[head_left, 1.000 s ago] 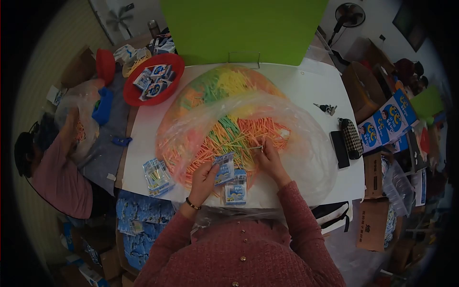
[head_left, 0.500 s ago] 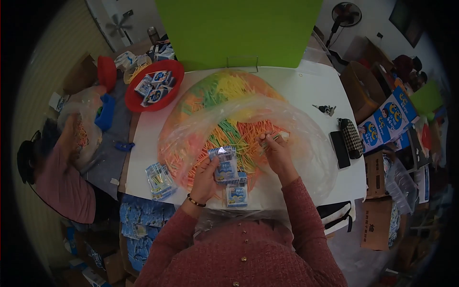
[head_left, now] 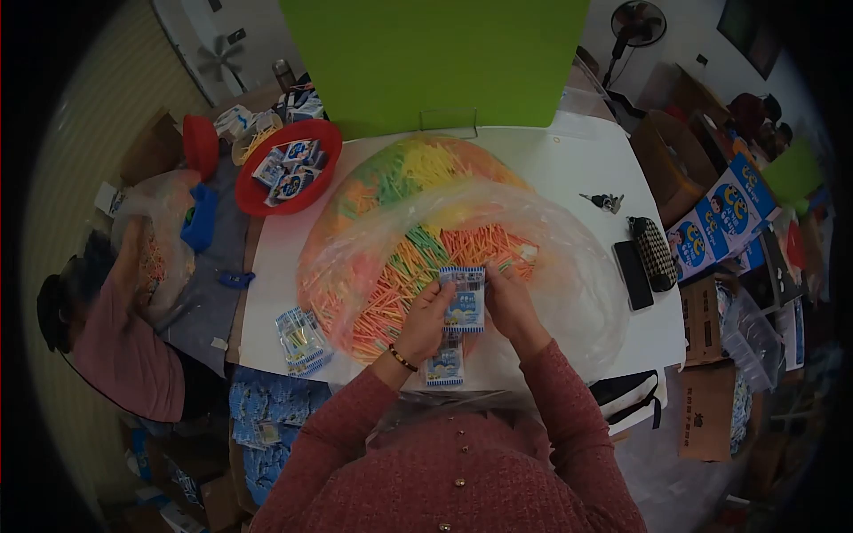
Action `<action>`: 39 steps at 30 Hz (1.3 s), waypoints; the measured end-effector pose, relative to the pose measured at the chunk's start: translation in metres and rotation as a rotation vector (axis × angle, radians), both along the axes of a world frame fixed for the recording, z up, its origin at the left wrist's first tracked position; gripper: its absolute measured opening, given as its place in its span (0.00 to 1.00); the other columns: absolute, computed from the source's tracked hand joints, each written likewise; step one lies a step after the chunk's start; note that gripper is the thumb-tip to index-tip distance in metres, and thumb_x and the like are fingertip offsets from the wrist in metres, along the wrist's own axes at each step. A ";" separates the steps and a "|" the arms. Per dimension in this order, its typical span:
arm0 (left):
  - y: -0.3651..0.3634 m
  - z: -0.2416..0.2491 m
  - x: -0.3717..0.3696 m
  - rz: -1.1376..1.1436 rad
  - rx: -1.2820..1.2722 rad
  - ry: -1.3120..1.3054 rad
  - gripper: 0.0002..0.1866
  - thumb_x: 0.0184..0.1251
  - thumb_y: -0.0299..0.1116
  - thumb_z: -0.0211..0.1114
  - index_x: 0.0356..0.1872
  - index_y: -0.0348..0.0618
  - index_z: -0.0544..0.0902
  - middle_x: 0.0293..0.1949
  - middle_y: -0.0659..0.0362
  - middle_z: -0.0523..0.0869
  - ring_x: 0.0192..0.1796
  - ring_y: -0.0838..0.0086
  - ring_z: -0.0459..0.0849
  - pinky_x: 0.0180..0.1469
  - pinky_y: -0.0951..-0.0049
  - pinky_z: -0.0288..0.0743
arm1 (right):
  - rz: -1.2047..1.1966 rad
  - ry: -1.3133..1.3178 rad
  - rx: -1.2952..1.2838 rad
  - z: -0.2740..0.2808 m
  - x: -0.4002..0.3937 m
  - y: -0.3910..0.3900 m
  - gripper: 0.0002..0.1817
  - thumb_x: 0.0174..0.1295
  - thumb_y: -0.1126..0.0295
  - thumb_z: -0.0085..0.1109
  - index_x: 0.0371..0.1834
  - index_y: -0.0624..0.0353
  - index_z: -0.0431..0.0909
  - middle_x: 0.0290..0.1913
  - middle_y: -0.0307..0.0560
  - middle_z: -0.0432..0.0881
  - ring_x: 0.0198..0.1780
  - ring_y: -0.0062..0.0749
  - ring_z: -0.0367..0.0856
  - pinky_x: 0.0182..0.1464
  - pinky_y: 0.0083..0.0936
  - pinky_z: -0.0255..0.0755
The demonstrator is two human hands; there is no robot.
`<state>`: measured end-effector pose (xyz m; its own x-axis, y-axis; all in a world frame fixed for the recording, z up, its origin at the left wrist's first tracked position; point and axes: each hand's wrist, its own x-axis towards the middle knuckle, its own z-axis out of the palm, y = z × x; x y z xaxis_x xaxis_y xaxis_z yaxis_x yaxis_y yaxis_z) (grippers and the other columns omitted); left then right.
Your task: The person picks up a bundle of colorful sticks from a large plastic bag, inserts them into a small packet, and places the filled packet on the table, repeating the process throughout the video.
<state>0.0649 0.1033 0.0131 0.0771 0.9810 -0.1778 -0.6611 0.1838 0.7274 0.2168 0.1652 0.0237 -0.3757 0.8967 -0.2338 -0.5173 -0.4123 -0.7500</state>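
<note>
In front of me, my left hand (head_left: 425, 327) is closed on a small blue-and-white printed plastic packet (head_left: 464, 311), held upright. My right hand (head_left: 515, 306) is at the packet's upper right edge with its fingers pinched together; what they hold is too small to make out. Just below lies another blue-and-white packet (head_left: 444, 366) near the table's front edge. Behind both hands spreads a large clear plastic bag (head_left: 569, 275) full of thin coloured sticks (head_left: 373, 306) in orange, red, green and yellow.
A red bowl (head_left: 329, 147) of packets stands back left. More packets (head_left: 302, 342) lie left of the bag. Keys (head_left: 604, 202), a phone (head_left: 633, 275) and a checked pouch (head_left: 653, 253) lie right. A green panel (head_left: 435, 62) stands behind. Another person (head_left: 133, 346) works at left.
My left hand has moved right and slightly up with the packet. My right hand has come down to the packet's upper edge, so both hands now meet there.
</note>
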 end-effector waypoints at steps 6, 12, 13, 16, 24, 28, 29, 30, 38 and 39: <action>-0.002 0.020 -0.026 0.089 -0.052 0.037 0.11 0.76 0.33 0.56 0.51 0.40 0.80 0.43 0.62 0.86 0.42 0.77 0.86 0.43 0.73 0.83 | -0.280 0.024 0.107 -0.026 0.007 0.018 0.07 0.75 0.69 0.45 0.48 0.56 0.73 0.43 0.41 0.79 0.44 0.24 0.78 0.51 0.25 0.73; -0.014 0.010 -0.036 0.082 -0.077 0.088 0.09 0.75 0.31 0.57 0.49 0.40 0.81 0.42 0.62 0.86 0.41 0.78 0.86 0.41 0.77 0.81 | -0.176 -0.626 0.641 -0.055 0.014 0.010 0.07 0.73 0.72 0.48 0.50 0.60 0.69 0.38 0.43 0.78 0.41 0.26 0.78 0.43 0.25 0.73; -0.016 0.008 -0.038 0.096 -0.085 0.084 0.09 0.75 0.31 0.57 0.49 0.40 0.81 0.42 0.62 0.86 0.41 0.78 0.86 0.41 0.77 0.81 | -0.176 -0.495 0.481 -0.049 0.015 0.006 0.09 0.73 0.72 0.49 0.52 0.60 0.68 0.37 0.44 0.78 0.40 0.26 0.78 0.43 0.27 0.73; -0.011 -0.001 -0.044 0.135 -0.017 0.463 0.11 0.73 0.29 0.60 0.51 0.37 0.81 0.37 0.61 0.87 0.37 0.78 0.86 0.43 0.78 0.79 | -0.108 -0.717 0.637 -0.034 0.014 0.003 0.10 0.72 0.72 0.49 0.53 0.60 0.68 0.37 0.45 0.78 0.38 0.26 0.78 0.42 0.27 0.73; -0.001 0.007 -0.055 0.198 0.058 0.933 0.18 0.62 0.22 0.61 0.55 0.38 0.80 0.49 0.49 0.83 0.49 0.63 0.83 0.51 0.70 0.76 | -0.082 -0.494 0.486 -0.040 0.028 0.015 0.09 0.73 0.73 0.48 0.53 0.61 0.69 0.40 0.41 0.77 0.40 0.22 0.76 0.44 0.23 0.72; 0.005 0.006 -0.064 0.347 0.551 1.340 0.21 0.57 0.19 0.61 0.55 0.38 0.79 0.49 0.49 0.83 0.50 0.58 0.82 0.53 0.67 0.75 | -0.289 -0.392 0.462 -0.033 0.026 0.024 0.08 0.72 0.76 0.47 0.51 0.60 0.71 0.43 0.39 0.77 0.43 0.22 0.73 0.45 0.24 0.71; 0.004 0.019 -0.063 0.406 0.635 1.518 0.22 0.56 0.19 0.61 0.55 0.38 0.80 0.48 0.49 0.84 0.50 0.56 0.82 0.53 0.65 0.75 | -0.287 -0.392 0.461 -0.034 0.027 0.023 0.08 0.72 0.76 0.47 0.51 0.60 0.71 0.43 0.39 0.77 0.43 0.22 0.73 0.45 0.24 0.71; 0.004 0.026 -0.062 0.463 0.721 1.696 0.22 0.54 0.18 0.61 0.54 0.38 0.80 0.48 0.48 0.84 0.50 0.54 0.82 0.53 0.63 0.75 | -0.253 -0.533 0.656 -0.035 0.026 0.022 0.07 0.72 0.76 0.47 0.50 0.59 0.71 0.42 0.39 0.77 0.43 0.21 0.73 0.44 0.24 0.70; -0.002 0.011 -0.061 0.381 0.228 0.799 0.10 0.68 0.25 0.62 0.49 0.35 0.81 0.41 0.59 0.85 0.41 0.79 0.82 0.42 0.77 0.75 | -0.023 -0.559 0.387 -0.051 0.033 0.011 0.06 0.73 0.74 0.46 0.50 0.58 0.70 0.40 0.38 0.75 0.43 0.20 0.73 0.44 0.26 0.71; -0.001 0.012 -0.065 0.303 0.206 0.742 0.09 0.70 0.27 0.62 0.47 0.34 0.81 0.40 0.61 0.85 0.40 0.83 0.80 0.40 0.80 0.75 | -0.094 -0.469 0.359 -0.043 0.034 0.015 0.06 0.74 0.73 0.46 0.50 0.58 0.70 0.41 0.38 0.75 0.43 0.20 0.73 0.46 0.26 0.71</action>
